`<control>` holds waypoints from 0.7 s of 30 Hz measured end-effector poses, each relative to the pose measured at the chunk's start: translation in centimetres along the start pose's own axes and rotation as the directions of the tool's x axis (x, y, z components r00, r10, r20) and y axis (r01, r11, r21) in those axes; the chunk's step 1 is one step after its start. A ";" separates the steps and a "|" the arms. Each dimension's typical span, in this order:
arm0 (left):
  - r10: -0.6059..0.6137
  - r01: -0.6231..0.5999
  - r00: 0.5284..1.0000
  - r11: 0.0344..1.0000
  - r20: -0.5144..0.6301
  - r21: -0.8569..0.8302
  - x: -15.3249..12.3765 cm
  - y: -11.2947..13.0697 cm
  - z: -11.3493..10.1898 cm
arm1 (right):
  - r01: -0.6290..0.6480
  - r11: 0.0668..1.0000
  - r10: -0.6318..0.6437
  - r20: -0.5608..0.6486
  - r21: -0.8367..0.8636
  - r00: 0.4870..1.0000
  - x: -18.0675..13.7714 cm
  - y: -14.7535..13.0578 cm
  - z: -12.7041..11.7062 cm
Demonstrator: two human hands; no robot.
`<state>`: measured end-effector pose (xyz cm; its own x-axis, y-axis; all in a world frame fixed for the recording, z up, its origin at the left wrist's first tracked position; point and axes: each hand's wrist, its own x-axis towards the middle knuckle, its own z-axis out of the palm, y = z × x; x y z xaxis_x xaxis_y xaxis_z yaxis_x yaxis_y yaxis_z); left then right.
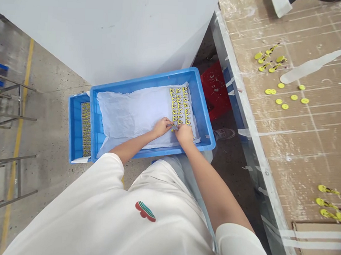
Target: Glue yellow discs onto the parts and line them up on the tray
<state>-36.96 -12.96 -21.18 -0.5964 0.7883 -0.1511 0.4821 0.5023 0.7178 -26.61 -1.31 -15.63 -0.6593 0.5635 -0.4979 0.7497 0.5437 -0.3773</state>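
Both hands are down in a blue plastic crate (146,80), over a white cloth-like sheet (142,110). My left hand (162,127) is closed, thumb and fingertips pinched at a small yellow-and-dark piece (173,130). From the other side, my right hand (184,134) is closed too, its fingertips at that same piece. The fingers partly hide the piece, so its exact kind cannot be told. Rows of similar small yellow-and-dark pieces (180,105) lie along the sheet's right side, just beyond my hands.
A second blue crate (74,127) with more rows stands at the left. To the right, a cardboard-covered table (287,150) carries yellow discs (294,97) and several long yellow-and-dark pieces (329,203). Beneath it is a red object (214,91). Metal stool frames (12,116) stand far left.
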 end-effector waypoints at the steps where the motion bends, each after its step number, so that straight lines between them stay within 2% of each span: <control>1: 0.008 -0.008 1.000 1.000 0.002 0.007 0.1 -0.1 0.1 | 0.001 1.000 -0.001 0.000 -0.022 1.000 -0.1 -0.1 -0.1; 14: -0.007 0.008 0.995 1.000 -0.098 0.011 0.5 0.2 0.7 | 0.041 0.993 -0.039 0.019 -0.106 0.999 0.6 -0.6 0.0; 21: 0.052 -0.052 0.998 0.999 -0.039 -0.008 -1.5 0.2 0.0 | 0.126 0.992 -0.126 -0.020 -0.005 0.992 -0.8 0.6 -1.2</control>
<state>-36.00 -14.03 -20.77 -0.5952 0.7989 -0.0866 0.5074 0.4573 0.7304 -25.70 -0.73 -14.55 -0.7493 0.5032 -0.4306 0.6606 0.6135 -0.4326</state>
